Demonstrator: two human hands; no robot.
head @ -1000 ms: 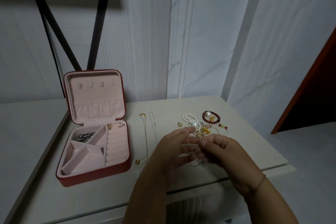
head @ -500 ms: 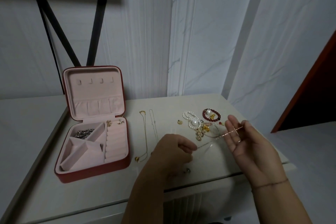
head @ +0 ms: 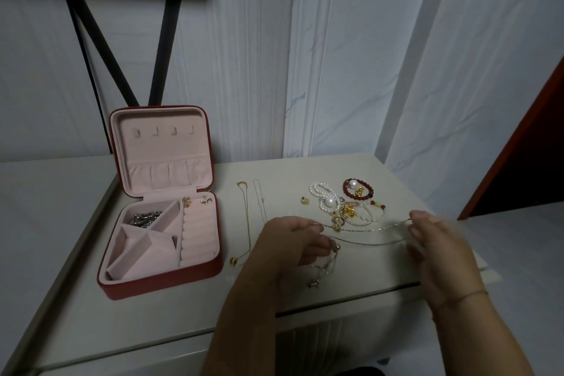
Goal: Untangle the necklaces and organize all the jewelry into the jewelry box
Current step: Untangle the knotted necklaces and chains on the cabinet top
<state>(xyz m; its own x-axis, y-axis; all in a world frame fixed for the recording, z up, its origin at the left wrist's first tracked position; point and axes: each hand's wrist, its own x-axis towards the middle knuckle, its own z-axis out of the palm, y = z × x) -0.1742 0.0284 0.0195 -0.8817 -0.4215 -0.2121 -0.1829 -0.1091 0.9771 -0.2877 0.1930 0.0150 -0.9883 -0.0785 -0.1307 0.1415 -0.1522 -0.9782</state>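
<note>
Progress on the tangle: at nine o'clock on the table point(head: 91, 314) the jewelry box point(head: 161, 282) stands open, lid upright, with a silver piece point(head: 145, 218) in its far-left compartment and two earrings point(head: 195, 201) above the ring rolls; the other compartments hold nothing yet. At three o'clock of the box, a gold necklace point(head: 245, 223) and a finer silver necklace point(head: 259, 204) lie straight and side by side, already separated. The left hand point(head: 290, 241), fingers curled, pinches one end of a thin chain point(head: 366, 230) between thumb and forefinger, with loose links and a small pendant point(head: 314, 282) trailing at its six o'clock. A second ago both hands were bunched together over the knot, and half a second ago the right was raised with the chain draped over spread fingers. Now the hands are well apart and the chain runs between them as two long strands low over the table. At twelve o'clock of that span sits the unsorted heap, with a pearl bracelet point(head: 323, 195) and a red bead bracelet point(head: 358, 189); whether the chain is caught on it cannot be told. The right hand point(head: 439, 241), blurred, pinches the far end at its fingertips. The chain looks close to free and ready to join the two laid out, while most pieces have yet to go into the box
</note>
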